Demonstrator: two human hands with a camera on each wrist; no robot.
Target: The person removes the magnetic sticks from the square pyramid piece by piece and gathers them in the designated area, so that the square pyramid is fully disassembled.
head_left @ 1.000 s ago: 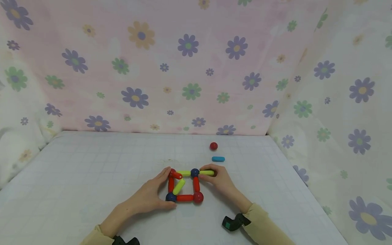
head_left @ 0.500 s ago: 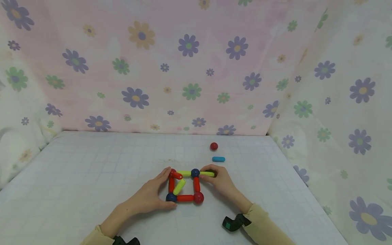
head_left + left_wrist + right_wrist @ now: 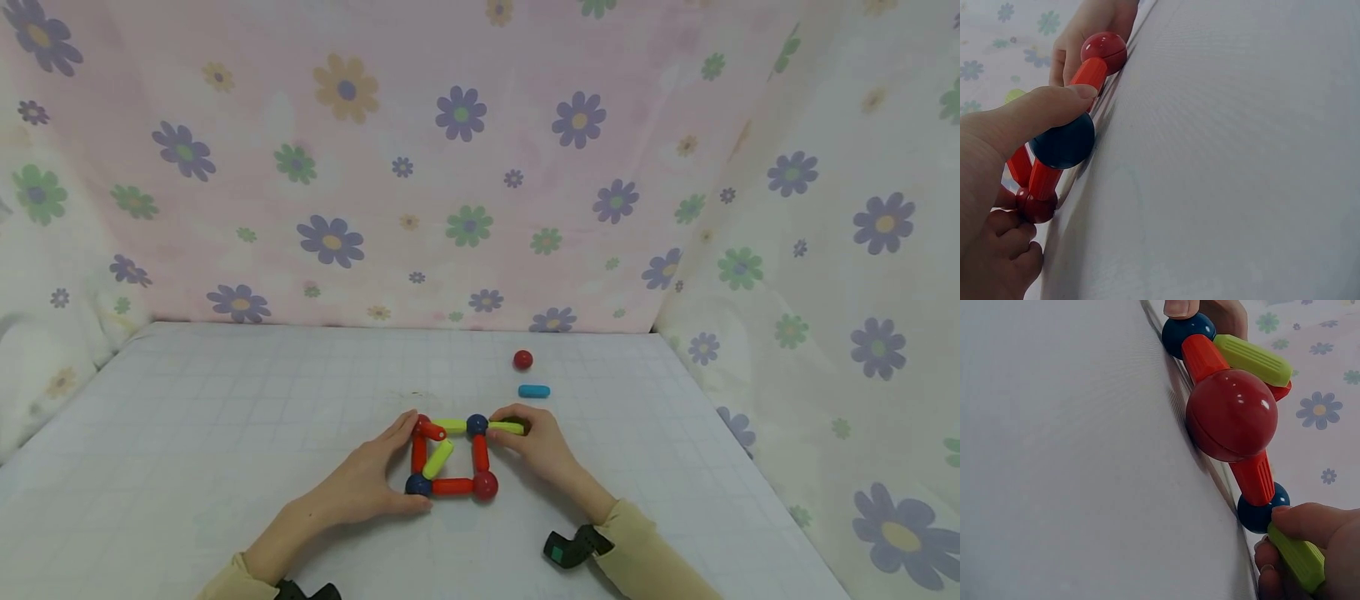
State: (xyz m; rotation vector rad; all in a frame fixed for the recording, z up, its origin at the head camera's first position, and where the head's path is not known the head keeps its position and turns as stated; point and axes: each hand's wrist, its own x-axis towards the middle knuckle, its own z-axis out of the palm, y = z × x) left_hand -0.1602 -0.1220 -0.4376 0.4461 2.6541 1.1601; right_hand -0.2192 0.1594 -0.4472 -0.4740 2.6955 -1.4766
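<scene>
A square of magnetic building rods (image 3: 453,487) and balls lies on the table, with red rods on three sides and a yellow-green one at the back. My left hand (image 3: 366,482) holds its left side, thumb on the near blue ball (image 3: 1065,145) and fingers at the far red ball (image 3: 1037,206). A yellow-green rod (image 3: 439,458) and a short red rod (image 3: 432,431) slant up from these two corners. Pinched in my right hand (image 3: 546,446) is another yellow-green rod (image 3: 1297,557), its end against the far right blue ball (image 3: 1264,509). A big red ball (image 3: 1232,415) forms the near right corner.
Behind the right hand lie a loose blue rod (image 3: 534,392) and, farther back, a loose red ball (image 3: 522,360). Flowered cloth (image 3: 405,200) hangs along the back and sides of the white table (image 3: 225,400).
</scene>
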